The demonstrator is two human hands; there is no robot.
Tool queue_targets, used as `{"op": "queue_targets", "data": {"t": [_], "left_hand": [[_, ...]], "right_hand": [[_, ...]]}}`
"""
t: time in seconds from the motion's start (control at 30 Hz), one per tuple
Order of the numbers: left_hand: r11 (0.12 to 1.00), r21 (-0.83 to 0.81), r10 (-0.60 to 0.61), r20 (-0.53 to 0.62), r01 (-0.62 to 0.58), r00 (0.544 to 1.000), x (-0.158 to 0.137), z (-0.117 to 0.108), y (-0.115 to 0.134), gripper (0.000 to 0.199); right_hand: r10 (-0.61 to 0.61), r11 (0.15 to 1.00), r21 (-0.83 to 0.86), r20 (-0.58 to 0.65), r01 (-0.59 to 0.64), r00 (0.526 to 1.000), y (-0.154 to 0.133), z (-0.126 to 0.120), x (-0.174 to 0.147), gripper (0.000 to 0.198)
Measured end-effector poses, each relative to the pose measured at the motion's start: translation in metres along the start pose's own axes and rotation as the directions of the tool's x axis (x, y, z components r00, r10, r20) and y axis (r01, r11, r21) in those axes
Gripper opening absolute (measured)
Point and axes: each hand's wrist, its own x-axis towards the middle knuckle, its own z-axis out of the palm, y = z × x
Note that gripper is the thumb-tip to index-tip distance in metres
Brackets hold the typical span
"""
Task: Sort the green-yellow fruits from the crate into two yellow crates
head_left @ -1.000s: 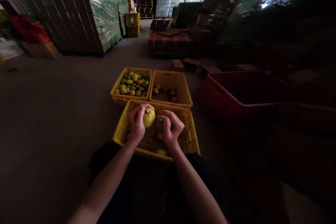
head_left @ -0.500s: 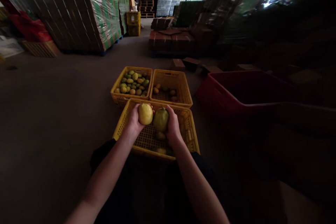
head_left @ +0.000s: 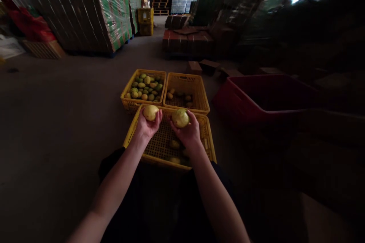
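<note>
left hand [head_left: 146, 128] had fingers curled round one yellow fruit [head_left: 151, 112]; right hand [head_left: 190, 132], likewise, one greener fruit [head_left: 180, 118]; three yellow crates [head_left: 163, 136] stood together.

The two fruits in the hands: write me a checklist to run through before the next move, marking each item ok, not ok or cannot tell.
1. Left fruit held by the left hand: ok, cupped in palm and fingers.
2. Right fruit held by the right hand: ok, cupped likewise.
3. Held fruits apart from each other: ok, a gap shows between them.
4. Undersides of both free of damage: cannot tell, the hands hide them.
5. Bare floor showing in the front crate: ok, seen below and between the hands.
6. Bare floor showing in the back left crate: not ok, piled fruits cover it.
</note>
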Motion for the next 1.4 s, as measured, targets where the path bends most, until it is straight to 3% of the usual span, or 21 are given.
{"op": "queue_targets", "data": {"t": [0.1,0.2,0.37,0.53,0.7,0.87,1.03,1.17,1.27,1.4], "left_hand": [[0.992,-0.032,-0.118,0.080,0.121,0.990,-0.002,-0.002,0.001,0.056],[0.992,0.006,-0.125,0.092,0.125,0.988,-0.003,-0.004,0.001,0.057],[0.979,0.203,-0.027,0.166,-0.007,0.986,-0.007,0.001,-0.004,0.056],[0.928,0.323,0.104,0.255,-0.186,0.961,-0.016,0.010,-0.006,0.037],[0.931,0.327,0.054,0.314,-0.162,0.948,-0.018,0.008,-0.006,0.036],[0.941,0.321,-0.001,0.313,-0.105,0.950,-0.019,0.006,-0.003,0.038],[0.937,0.326,0.012,0.321,-0.122,0.947,-0.018,0.004,0.002,0.039],[0.943,0.303,0.002,0.409,-0.138,0.913,-0.013,0.001,0.001,0.045],[0.942,0.304,-0.014,0.460,-0.143,0.888,-0.011,0.001,0.000,0.049],[0.909,0.378,0.007,0.409,-0.176,0.913,-0.011,0.004,0.001,0.041]], "right_hand": [[0.001,1.000,-0.009,-0.027,-0.001,1.000,0.003,-0.002,0.005,0.022],[-0.002,1.000,-0.016,-0.047,0.002,0.999,0.007,-0.003,0.009,0.025],[-0.087,0.996,-0.036,-0.039,0.086,0.995,0.009,-0.003,0.009,0.020],[-0.152,0.984,-0.073,0.136,0.163,0.979,0.000,-0.005,0.008,0.018],[-0.252,0.958,-0.090,0.202,0.274,0.946,-0.010,-0.007,0.003,0.020],[-0.214,0.977,0.026,0.226,0.214,0.950,-0.010,-0.007,-0.002,0.026],[-0.194,0.975,0.124,0.080,0.183,0.978,-0.006,-0.001,-0.005,0.027],[-0.226,0.966,0.133,0.013,0.223,0.974,-0.006,0.004,-0.009,0.014],[-0.150,0.985,0.087,0.022,0.148,0.988,-0.007,0.005,-0.011,0.022],[-0.097,0.993,0.065,0.041,0.094,0.994,-0.008,0.001,-0.006,0.024]]}}
